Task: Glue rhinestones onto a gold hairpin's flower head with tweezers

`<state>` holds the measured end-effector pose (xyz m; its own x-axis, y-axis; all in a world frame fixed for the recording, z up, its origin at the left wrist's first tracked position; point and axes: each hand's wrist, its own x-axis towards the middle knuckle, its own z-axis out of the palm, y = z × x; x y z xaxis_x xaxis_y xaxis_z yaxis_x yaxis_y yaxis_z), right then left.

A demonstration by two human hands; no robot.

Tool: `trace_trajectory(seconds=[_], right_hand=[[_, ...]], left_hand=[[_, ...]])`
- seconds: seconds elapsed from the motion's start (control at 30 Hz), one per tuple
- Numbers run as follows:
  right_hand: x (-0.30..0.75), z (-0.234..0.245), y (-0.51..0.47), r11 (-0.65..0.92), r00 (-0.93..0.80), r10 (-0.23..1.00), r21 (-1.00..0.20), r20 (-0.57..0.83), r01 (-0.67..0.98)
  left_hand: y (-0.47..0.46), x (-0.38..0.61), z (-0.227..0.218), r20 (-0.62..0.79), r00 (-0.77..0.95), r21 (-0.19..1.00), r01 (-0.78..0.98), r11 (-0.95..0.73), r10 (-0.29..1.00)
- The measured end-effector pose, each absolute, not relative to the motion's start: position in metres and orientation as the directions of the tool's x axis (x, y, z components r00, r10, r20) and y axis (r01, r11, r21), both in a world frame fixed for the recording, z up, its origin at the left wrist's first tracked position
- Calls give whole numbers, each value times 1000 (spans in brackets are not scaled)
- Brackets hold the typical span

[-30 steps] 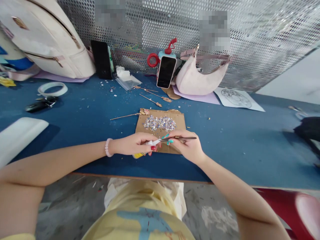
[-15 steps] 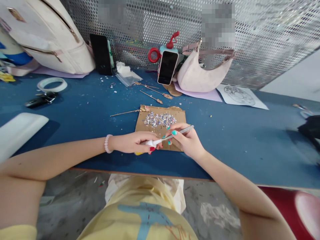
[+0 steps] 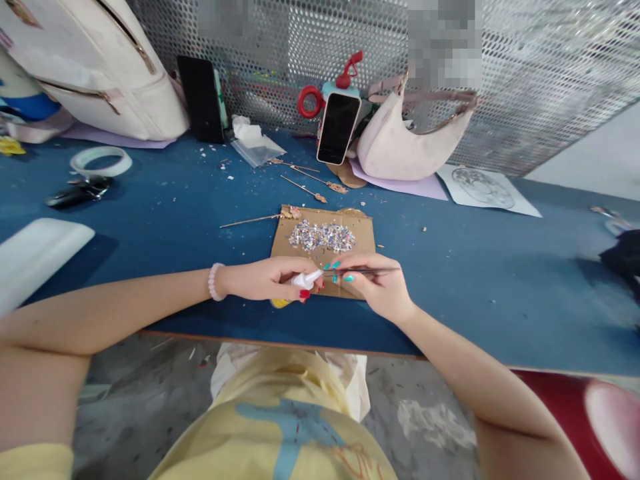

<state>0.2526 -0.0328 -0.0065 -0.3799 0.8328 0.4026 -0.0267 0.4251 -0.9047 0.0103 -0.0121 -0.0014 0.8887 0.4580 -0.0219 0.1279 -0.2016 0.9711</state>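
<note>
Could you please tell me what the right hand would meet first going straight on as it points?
Probably the white nozzle of the bottle in the left hand, just past the thin tool in the right hand; one view leaves depth and contact unclear.

Bright, soft, mostly even light over my blue table [image 3: 475,293]; source out of view. Faint shadow right of the white block [image 3: 43,260]. Glints on the metal mesh [image 3: 565,60], upper right, plus sparkle off the glitter pile [image 3: 323,237]. Wide-angle stretch: my arms [image 3: 125,307] swell toward the lower corners. Black item [image 3: 623,263] at right edge blurry. Thin tool [image 3: 375,271] in my right hand [image 3: 383,287] slightly soft. Mesh partly pixelated.
</note>
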Motion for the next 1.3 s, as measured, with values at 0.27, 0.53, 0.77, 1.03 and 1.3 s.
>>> trace_trajectory(seconds=[0.27,0.53,0.77,1.03,1.3], right_hand=[[250,-4,-29,253,-436,853,-958,288,-137],[246,-16,-25,18,-495,851,-953,173,-303],[241,-9,-27,-155,-501,865,-936,26,-317],[245,-9,-26,-106,-443,894,-933,62,-344],[246,-12,-26,126,-296,936,-966,191,-226]], left_hand=[[-10,10,0,34,909,909,144,-391,416],[-9,9,-3,62,922,901,114,-419,383],[-10,9,1,-41,907,947,169,-274,420],[-17,11,-8,30,824,965,124,-230,566],[-20,13,-10,44,674,999,-14,-47,737]])
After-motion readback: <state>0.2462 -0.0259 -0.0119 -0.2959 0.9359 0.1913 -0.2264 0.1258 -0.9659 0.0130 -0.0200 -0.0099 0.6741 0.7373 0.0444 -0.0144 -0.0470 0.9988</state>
